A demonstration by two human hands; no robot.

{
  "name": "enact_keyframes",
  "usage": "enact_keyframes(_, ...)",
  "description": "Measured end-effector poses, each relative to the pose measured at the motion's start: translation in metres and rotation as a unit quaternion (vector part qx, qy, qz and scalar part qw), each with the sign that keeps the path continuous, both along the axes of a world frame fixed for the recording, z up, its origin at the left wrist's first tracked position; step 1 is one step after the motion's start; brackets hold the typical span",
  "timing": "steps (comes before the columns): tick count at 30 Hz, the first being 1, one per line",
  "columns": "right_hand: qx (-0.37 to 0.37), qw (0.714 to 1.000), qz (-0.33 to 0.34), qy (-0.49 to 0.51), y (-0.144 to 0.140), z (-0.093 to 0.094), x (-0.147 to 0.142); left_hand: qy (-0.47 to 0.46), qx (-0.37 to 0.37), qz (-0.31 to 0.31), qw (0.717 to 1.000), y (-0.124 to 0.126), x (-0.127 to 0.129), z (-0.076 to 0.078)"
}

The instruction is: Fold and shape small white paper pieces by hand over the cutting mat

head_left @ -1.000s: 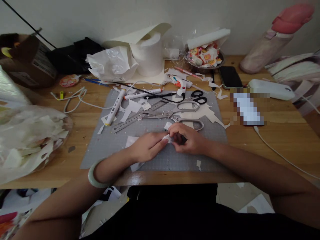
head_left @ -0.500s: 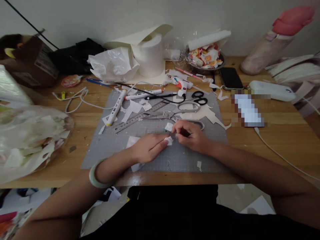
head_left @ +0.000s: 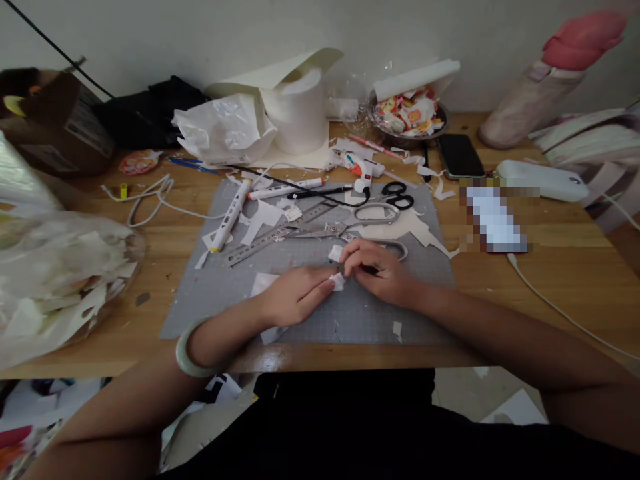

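My left hand [head_left: 300, 293] lies low over the grey cutting mat [head_left: 195, 313], thumb and fingers closed on a small folded white paper piece [head_left: 339, 283]. Just right of it, my right hand [head_left: 375, 270] has curled fingers pinched together; whatever is between them is too small or hidden to make out. Another small white piece [head_left: 335, 253] shows by the right fingertips. Under the left hand, white paper [head_left: 264, 283] sticks out. Large grey-handled scissors [head_left: 340, 230] lie beyond both hands, across a metal ruler [head_left: 250, 250].
Markers [head_left: 233, 217], a white glue gun [head_left: 364, 175] and paper scraps [head_left: 425, 233] crowd the mat's far side. Left stands a clear bag of scraps [head_left: 60, 280]. A phone [head_left: 497, 220] with a cable lies right. Behind are a paper roll [head_left: 295, 113] and a pink-topped bottle [head_left: 533, 100].
My right fingers have shifted slightly and drawn closer together. My left hand keeps its grip on the white paper piece. The view has moved a little.
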State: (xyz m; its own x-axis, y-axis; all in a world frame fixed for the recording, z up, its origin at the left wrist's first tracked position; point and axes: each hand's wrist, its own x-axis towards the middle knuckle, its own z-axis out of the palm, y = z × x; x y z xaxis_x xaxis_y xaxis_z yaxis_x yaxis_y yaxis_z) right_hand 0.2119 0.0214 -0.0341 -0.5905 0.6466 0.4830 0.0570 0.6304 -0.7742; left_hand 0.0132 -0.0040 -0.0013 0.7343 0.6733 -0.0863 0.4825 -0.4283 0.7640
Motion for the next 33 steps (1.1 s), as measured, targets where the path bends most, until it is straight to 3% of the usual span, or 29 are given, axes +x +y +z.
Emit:
enact_keyframes(10, -0.019, 0.999, -0.028, -0.008, -0.0028, 0.0024, 0.0, 0.0, 0.01, 0.001, 1.0, -0.0002, -0.0011, -0.0018)
enact_keyframes(23, -0.06, 0.998, -0.009, -0.013, 0.0008, 0.0064, -0.0001, 0.003, 0.016, 0.001, 1.0, -0.0006, -0.001, -0.0021)
enact_keyframes(33, 0.033, 0.999, 0.027, -0.009, -0.0033, 0.0046, -0.0008, 0.038, 0.039, 0.004, 0.999, -0.0006, 0.0003, -0.0014)
